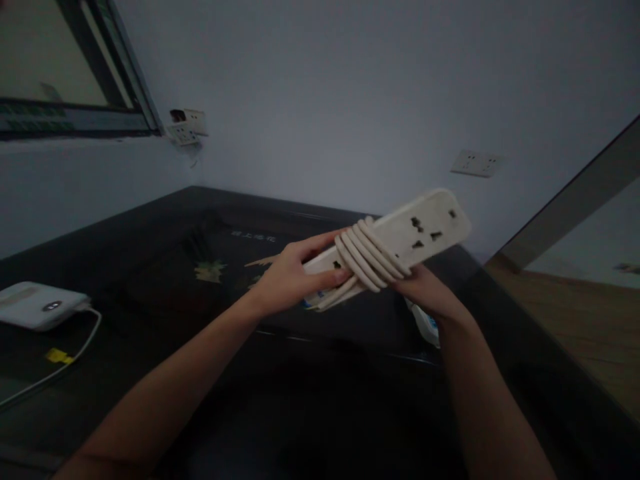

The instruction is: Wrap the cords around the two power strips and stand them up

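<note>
A white power strip [425,230] is held up over the dark table, tilted with its right end higher. Its white cord [373,257] is wound in several turns around the middle. My left hand [295,272] grips the strip's left end, thumb on the socket face and fingers behind. From below, my right hand [430,290] holds the strip near the wound cord, its fingers mostly hidden behind it. Partly covered by my right wrist is a white object with a blue patch [425,325], whose kind I cannot make out.
On the glossy black table [165,220] at left lies a white power bank-like device [43,307] with a white cable [93,340] and a yellow tag [59,356]. Wall sockets [475,163] sit behind, with more socket plates [187,127] in the corner by a window.
</note>
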`<action>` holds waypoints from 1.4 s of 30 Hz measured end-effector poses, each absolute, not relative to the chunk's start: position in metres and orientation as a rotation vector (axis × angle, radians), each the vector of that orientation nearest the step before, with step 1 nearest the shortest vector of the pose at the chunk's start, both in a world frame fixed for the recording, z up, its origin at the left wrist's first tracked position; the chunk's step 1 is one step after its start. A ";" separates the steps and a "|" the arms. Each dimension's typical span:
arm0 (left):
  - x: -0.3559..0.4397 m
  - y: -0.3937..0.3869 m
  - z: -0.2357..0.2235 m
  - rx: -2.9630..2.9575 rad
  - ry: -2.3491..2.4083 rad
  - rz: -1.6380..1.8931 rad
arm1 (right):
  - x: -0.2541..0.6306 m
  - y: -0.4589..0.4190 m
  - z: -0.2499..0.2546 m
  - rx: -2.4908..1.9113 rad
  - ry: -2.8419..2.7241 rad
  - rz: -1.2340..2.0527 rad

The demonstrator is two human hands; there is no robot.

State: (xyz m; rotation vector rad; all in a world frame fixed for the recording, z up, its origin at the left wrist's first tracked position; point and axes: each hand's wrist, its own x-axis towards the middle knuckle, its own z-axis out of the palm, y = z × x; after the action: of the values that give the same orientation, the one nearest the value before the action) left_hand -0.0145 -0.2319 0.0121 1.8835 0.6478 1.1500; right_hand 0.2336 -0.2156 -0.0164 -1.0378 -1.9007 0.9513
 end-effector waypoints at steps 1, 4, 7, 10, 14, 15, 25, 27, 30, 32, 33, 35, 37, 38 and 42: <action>-0.014 -0.229 0.010 1.797 0.671 1.171 | 0.231 -0.214 -0.016 -1.040 -1.850 0.937; -0.013 -0.220 0.005 1.548 0.706 1.208 | 0.223 -0.213 -0.013 -1.092 -1.674 0.868; -0.014 -0.213 0.001 1.345 0.663 1.258 | 0.215 -0.214 -0.009 -1.132 -1.607 0.794; -0.015 -0.209 0.000 1.205 0.607 1.291 | 0.210 -0.217 -0.006 -1.144 -1.621 0.726; -0.015 -0.201 -0.003 1.165 0.640 1.296 | 0.199 -0.227 -0.001 -1.161 -1.700 0.465; -0.015 -0.199 -0.005 1.174 0.660 1.296 | 0.196 -0.232 0.000 -1.168 -1.751 0.337; -0.011 -0.199 -0.012 1.399 0.800 1.256 | 0.175 -0.265 0.005 -0.994 -1.963 -0.653; -0.009 -0.204 -0.009 1.473 0.814 1.256 | 0.172 -0.267 0.006 -0.979 -1.933 -0.709; -0.006 -0.210 -0.006 1.591 0.867 1.264 | 0.167 -0.269 0.005 -0.968 -1.905 -0.734; -0.002 -0.213 -0.007 1.655 0.906 1.266 | 0.163 -0.269 0.004 -0.969 -1.897 -0.711; -0.001 -0.214 -0.007 1.681 0.923 1.265 | 0.162 -0.269 0.003 -0.963 -1.898 -0.694; 0.002 -0.216 -0.008 1.733 0.937 1.272 | 0.161 -0.266 0.000 -0.945 -1.907 -0.655; 0.003 -0.219 -0.008 1.781 0.942 1.296 | 0.163 -0.263 -0.003 -0.945 -1.924 -0.610; 0.003 -0.220 -0.008 1.803 0.949 1.308 | 0.163 -0.261 -0.005 -0.952 -1.931 -0.583; 0.004 -0.227 -0.006 1.829 0.955 1.306 | 0.165 -0.259 -0.008 -0.920 -1.886 -0.480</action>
State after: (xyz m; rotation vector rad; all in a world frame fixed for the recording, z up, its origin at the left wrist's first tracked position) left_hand 0.0037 -0.2271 -0.0062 1.8288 0.9549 1.3064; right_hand 0.1652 -0.2588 -0.0077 -0.9199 -1.8860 -0.4796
